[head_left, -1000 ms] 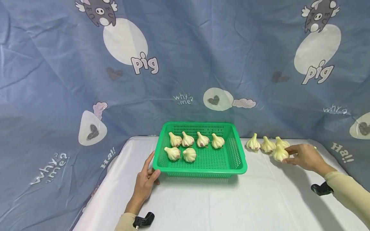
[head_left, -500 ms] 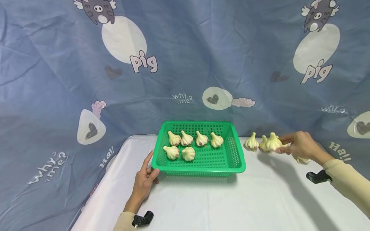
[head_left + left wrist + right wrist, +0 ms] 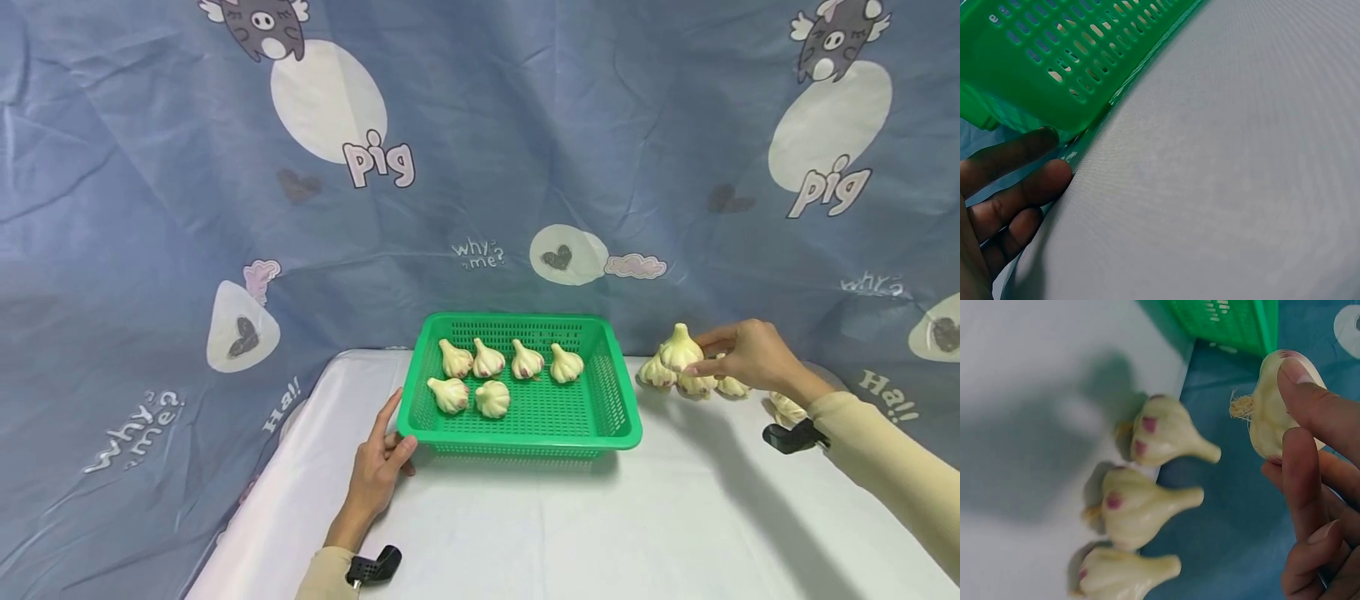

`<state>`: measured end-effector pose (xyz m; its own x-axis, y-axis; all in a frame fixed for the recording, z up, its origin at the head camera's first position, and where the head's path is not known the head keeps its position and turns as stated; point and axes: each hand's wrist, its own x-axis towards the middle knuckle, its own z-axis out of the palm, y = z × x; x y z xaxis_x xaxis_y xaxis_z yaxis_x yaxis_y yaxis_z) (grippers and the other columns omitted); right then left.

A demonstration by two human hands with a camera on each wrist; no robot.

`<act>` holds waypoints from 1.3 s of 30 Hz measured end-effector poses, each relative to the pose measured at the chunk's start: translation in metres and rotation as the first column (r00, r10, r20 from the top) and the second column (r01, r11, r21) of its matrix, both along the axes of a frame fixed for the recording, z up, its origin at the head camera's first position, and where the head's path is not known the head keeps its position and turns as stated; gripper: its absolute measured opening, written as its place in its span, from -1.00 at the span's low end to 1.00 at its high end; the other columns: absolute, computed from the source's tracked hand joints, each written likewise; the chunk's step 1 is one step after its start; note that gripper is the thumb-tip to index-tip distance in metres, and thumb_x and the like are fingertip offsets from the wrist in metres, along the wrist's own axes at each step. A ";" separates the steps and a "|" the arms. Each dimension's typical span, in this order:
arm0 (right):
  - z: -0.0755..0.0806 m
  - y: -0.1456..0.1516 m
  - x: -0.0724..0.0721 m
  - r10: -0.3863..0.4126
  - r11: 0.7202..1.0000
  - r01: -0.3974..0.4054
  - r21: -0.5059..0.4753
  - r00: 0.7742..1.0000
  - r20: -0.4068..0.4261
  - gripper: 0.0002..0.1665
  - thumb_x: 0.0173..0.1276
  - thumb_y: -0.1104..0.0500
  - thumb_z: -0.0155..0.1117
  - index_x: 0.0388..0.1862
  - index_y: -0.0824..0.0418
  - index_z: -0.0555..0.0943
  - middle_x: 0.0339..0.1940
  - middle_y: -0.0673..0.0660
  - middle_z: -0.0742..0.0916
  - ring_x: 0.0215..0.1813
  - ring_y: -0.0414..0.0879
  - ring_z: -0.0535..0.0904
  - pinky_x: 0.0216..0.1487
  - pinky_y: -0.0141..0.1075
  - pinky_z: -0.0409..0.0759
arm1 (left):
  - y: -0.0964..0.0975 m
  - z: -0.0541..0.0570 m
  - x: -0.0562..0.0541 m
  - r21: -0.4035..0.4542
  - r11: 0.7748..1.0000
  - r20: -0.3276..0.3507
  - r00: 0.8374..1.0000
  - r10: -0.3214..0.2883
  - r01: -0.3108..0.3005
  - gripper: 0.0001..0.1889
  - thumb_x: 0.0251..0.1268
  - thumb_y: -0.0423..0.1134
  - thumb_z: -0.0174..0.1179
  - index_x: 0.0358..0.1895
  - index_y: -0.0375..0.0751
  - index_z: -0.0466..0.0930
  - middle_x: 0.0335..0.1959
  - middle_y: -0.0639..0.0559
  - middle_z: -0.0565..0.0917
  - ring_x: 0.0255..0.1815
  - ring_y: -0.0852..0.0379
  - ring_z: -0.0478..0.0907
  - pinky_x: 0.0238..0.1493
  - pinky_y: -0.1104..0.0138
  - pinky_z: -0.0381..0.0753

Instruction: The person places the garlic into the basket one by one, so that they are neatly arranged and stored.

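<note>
At the far left, a dark-blue cloth backdrop [image 3: 150, 275], printed with pigs and pale lettering, spans the frame behind everything. At lower centre-left, a left hand [image 3: 377, 475] in a beige sleeve [image 3: 327, 577] lies against the near left corner of a rectangular green plastic basket [image 3: 517, 442], thumb and forefinger apart, the fingers relaxed rather than clamped. The basket stands at the frame's centre on a white cloth-covered tabletop [image 3: 540, 529], holding four cream garlic bulbs [image 3: 527, 361] along its back and two more bulbs [image 3: 492, 401] in front at left; its right part shows bare mesh. Right of the basket, three loose cream bulbs with purple patches [image 3: 697, 386] rest in a row on the tabletop. Raised just above them at centre-right is a cream, long-necked garlic bulb [image 3: 681, 350], upright in the head view, pinched between the thumb and fingers of the right hand [image 3: 753, 354]. Farther right, another pale bulb [image 3: 787, 410] lies partly hidden behind the right wrist.
</note>
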<state>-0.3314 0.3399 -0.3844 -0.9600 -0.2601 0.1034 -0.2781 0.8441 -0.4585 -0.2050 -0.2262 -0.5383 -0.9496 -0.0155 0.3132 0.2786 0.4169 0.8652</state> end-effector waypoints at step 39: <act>-0.022 -0.176 -0.045 0.315 0.939 -0.289 -0.184 0.940 0.131 -0.45 0.07 0.05 0.78 0.03 0.23 0.84 -0.09 0.16 0.89 0.01 0.13 0.84 -0.01 -0.09 0.79 | -0.002 -0.003 -0.004 0.006 1.000 -0.023 0.999 -0.026 0.026 -0.22 0.51 -0.20 0.18 0.73 0.19 0.11 -0.58 -0.01 0.76 -0.65 0.14 0.65 -0.49 0.26 0.66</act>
